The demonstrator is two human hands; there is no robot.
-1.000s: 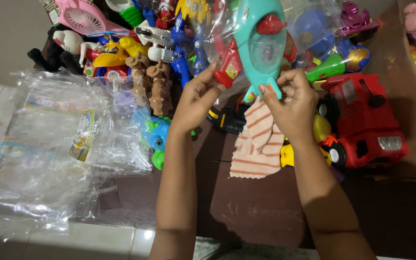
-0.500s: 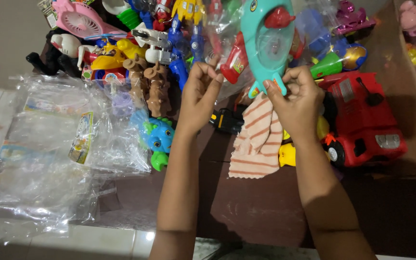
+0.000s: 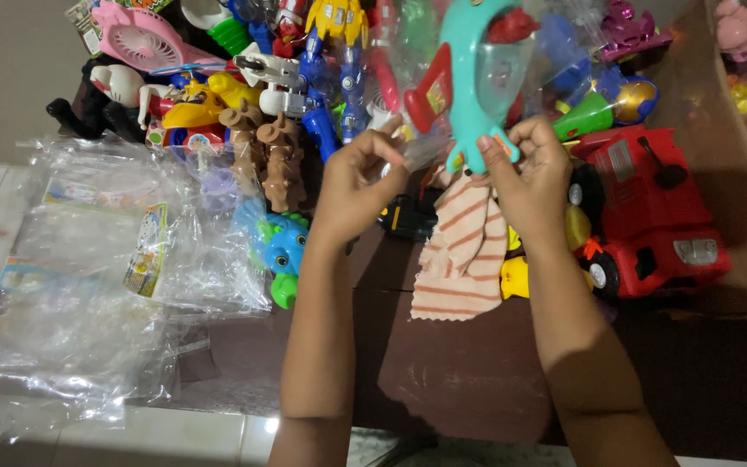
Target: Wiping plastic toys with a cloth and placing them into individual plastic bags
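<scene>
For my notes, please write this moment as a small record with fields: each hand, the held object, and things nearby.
left hand: pinches clear plastic wrap at the toy's lower end
right hand: grips the toy's narrow lower end
held object: teal plastic toy with clear window, upright
under hands: striped orange and white cloth
right side: red plastic toy truck
left side: pile of clear plastic bags
surface: dark brown table

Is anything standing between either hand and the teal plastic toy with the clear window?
Nothing visible. The right hand grips the teal plastic toy at its lower end, and the left hand pinches thin clear plastic wrap right beside it.
</scene>
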